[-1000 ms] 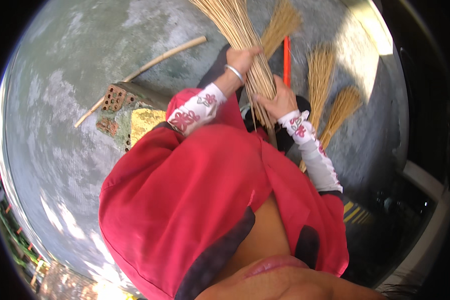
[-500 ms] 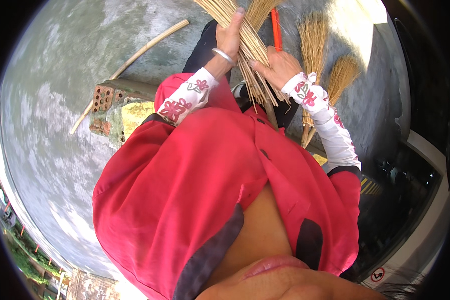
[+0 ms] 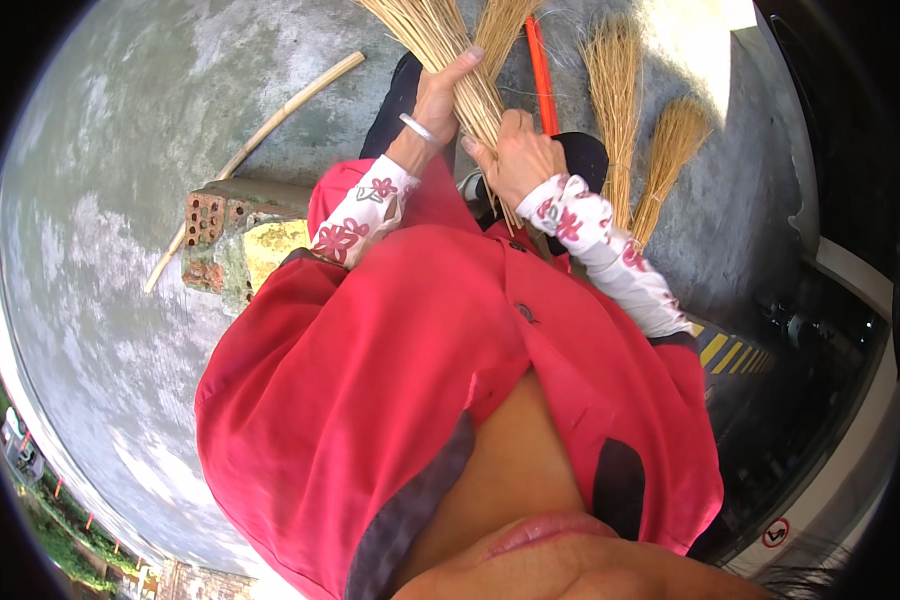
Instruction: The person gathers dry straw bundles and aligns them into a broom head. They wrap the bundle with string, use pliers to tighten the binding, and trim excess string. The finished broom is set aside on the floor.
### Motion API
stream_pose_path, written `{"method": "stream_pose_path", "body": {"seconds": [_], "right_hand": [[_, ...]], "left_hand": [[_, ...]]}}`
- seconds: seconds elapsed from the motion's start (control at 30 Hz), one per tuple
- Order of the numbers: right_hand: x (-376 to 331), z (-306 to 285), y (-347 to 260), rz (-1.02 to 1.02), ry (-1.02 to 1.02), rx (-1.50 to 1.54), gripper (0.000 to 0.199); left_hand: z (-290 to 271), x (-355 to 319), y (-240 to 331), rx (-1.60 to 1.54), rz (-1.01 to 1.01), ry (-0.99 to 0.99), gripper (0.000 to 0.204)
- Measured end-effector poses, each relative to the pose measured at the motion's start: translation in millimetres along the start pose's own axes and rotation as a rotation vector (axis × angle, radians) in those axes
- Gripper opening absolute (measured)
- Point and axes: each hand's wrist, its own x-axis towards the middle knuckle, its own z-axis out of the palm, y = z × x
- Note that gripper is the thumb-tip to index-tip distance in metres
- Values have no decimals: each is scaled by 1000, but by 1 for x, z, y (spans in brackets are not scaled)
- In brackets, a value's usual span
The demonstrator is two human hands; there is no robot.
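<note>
My left hand [image 3: 440, 100] is closed around a thick bundle of straw stalks [image 3: 476, 108], its thumb lying along the upper side. Lower down, my right hand [image 3: 522, 160] grips the same bundle near its cut ends, fingers wrapped over it. The bundle slants from the upper left down toward my lap, and its upper part runs out of the picture. Just behind it shows another straw bundle [image 3: 505, 30], partly hidden by the stalks.
An orange-red rod [image 3: 542, 80] lies beyond my right hand. Two straw brooms [image 3: 612, 95] [image 3: 674, 160] lie to the right on the concrete floor. A curved wooden stick [image 3: 280, 120] rests at the left, by perforated bricks [image 3: 206, 220]. Yellow-black stripes [image 3: 732, 355] show at the right.
My right hand has shifted left and slightly down, closing more fully around the stalks' lower ends, which look gathered tighter. The left hand, still gripping, has moved slightly left and down.
</note>
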Motion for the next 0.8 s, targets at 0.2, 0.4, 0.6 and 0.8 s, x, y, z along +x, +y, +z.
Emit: {"method": "stream_pose_path", "body": {"seconds": [0.2,0.4,0.6,0.8], "right_hand": [[-11,34,-1,81,257,500,54],[-2,33,17,35,196,652,61],[22,14,24,-102,188,391,62],[31,37,5,-143,469,449,58]], "left_hand": [[-5,1,3,60,59,49,33],[-27,1,6,57,-30,-124,38],[-31,-2,10,226,-16,-184,44],[-33,-3,7,133,35,-261,49]]}}
